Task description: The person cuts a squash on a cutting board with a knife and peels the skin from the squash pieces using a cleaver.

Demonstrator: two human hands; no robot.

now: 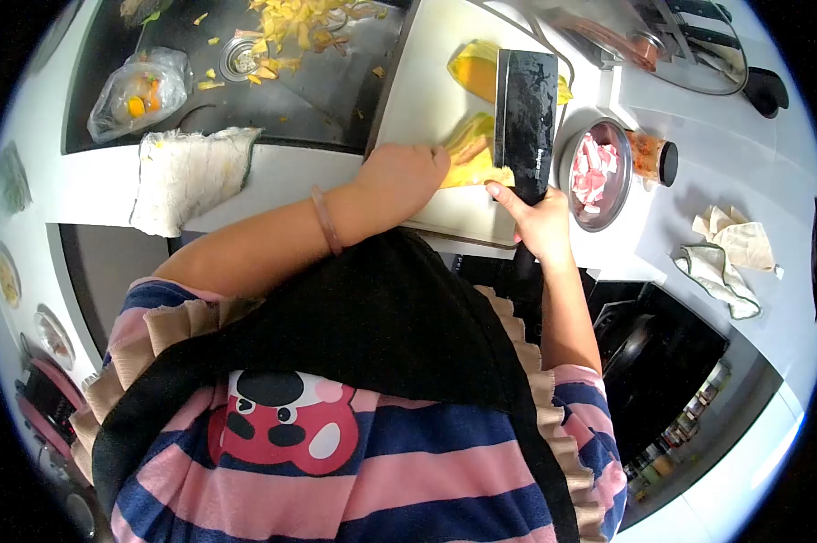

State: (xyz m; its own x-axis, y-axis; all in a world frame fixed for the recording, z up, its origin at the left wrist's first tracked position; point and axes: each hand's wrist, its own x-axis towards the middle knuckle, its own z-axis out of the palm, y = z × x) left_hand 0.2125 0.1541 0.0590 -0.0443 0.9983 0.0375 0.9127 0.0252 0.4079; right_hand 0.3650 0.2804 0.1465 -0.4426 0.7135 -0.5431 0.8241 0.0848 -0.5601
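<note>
A white cutting board [427, 86] lies on the counter beside the sink. On it my left hand [404, 181] has its fingers closed on a yellow vegetable piece [470, 145]. My right hand [540, 222] grips the handle of a wide dark cleaver [528, 113], its thumb near the lower end of that piece. The cleaver's edge runs along the right side of the vegetable; whether it touches is hard to tell. Farther back on the board lies another yellow piece [473, 70], partly behind the blade.
Yellow peelings [291, 27] lie in the sink [327, 100], with a plastic bag [142, 95] at its left. A white cloth [191, 176] hangs over the front edge. Right of the board are a metal bowl of meat [594, 172], a jar [648, 158] and folded cloths [721, 271].
</note>
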